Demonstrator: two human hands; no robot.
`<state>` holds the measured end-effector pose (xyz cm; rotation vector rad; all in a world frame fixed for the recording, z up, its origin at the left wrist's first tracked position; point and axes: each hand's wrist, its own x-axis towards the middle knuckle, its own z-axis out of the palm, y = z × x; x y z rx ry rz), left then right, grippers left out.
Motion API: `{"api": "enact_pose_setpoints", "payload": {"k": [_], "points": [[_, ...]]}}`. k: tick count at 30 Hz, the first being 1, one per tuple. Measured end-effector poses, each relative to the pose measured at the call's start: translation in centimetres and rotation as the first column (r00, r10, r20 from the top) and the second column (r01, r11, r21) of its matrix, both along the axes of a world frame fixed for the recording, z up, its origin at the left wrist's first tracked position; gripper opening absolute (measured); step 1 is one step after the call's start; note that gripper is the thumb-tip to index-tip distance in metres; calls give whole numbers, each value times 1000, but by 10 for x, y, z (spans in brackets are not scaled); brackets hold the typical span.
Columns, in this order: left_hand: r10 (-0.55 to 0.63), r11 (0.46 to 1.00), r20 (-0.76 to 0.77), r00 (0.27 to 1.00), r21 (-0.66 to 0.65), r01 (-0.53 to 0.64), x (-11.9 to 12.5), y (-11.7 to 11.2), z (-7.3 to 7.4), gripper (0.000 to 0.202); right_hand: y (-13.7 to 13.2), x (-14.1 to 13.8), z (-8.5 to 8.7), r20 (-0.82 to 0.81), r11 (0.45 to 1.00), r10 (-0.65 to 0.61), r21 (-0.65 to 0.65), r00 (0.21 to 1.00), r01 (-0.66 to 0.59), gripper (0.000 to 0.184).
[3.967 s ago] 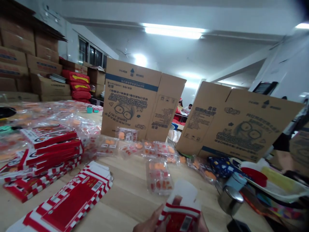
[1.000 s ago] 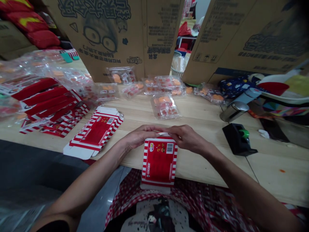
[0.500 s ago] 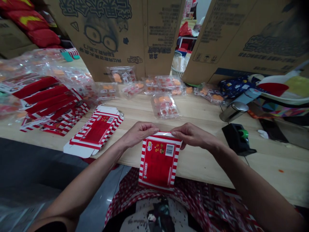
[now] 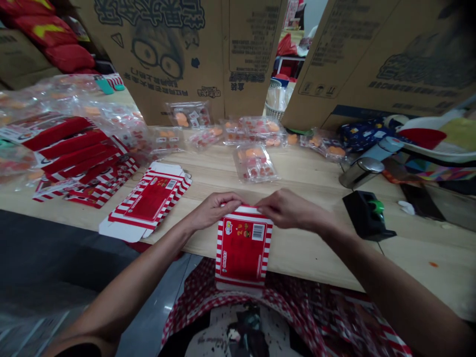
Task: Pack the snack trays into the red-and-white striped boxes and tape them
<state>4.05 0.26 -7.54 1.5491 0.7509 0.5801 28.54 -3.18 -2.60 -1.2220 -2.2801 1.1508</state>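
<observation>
A red and white striped carton (image 4: 242, 248) stands upright at the near edge of the wooden table (image 4: 316, 183), its barcode side facing me. My left hand (image 4: 211, 209) pinches the carton's top left corner with fingers closed. My right hand (image 4: 286, 209) grips the top right corner and presses on the top flap. A clear plastic tray of orange and red sweets (image 4: 255, 163) lies on the table just beyond my hands.
A stack of flat striped cartons (image 4: 148, 201) lies to the left, with more red cartons (image 4: 70, 153) and bagged trays further left. A black tape dispenser (image 4: 368, 214) and a metal cup (image 4: 360, 171) sit to the right. Big cardboard boxes (image 4: 178, 54) wall the back.
The view dropped from the room to the table. Over the last second both hands kept hold of the carton's top; it tilted slightly and now stands straight with the flap pressed down.
</observation>
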Motion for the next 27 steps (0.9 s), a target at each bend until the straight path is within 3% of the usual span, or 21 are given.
{"api": "enact_pose_setpoints", "payload": {"k": [2,5,9,12,15,18,21,24,26,27], "points": [[3,1000,2,1000,-25,-3,-3,-7,-9,38,-12,-7,-7,55,988,-49,151,997,40,22],[79,995,-3,997,-54,-79,-10,-18,-23,37,-35,-10,-30,-56,981,-47,187,997,57,30],[166,976,11,986,144,-166,-18,-24,-32,31,-63,-8,-65,-251,942,-150,258,956,215,46],[72,950,21,997,303,-75,-22,-26,-30,28,-72,-9,-79,-317,917,-208,266,925,297,36],[-11,928,-6,1000,372,13,-23,-28,-26,27,-71,-8,-81,-348,921,-245,210,905,330,28],[13,914,-21,1000,406,-3,-19,-31,-27,23,-68,-7,-80,-341,935,-290,97,894,340,19],[41,939,-26,999,342,-30,-11,-34,-26,23,-70,-11,-78,-384,918,-371,-16,845,396,14],[90,948,-39,995,309,-73,-1,-34,-11,20,-74,-2,-70,-444,907,-364,33,819,421,25],[158,895,20,987,419,-152,4,-30,11,13,-75,26,-60,-365,848,-451,110,815,519,38],[222,842,66,973,491,-225,6,-27,24,10,-76,49,-54,-267,755,-594,139,759,640,43]]}}
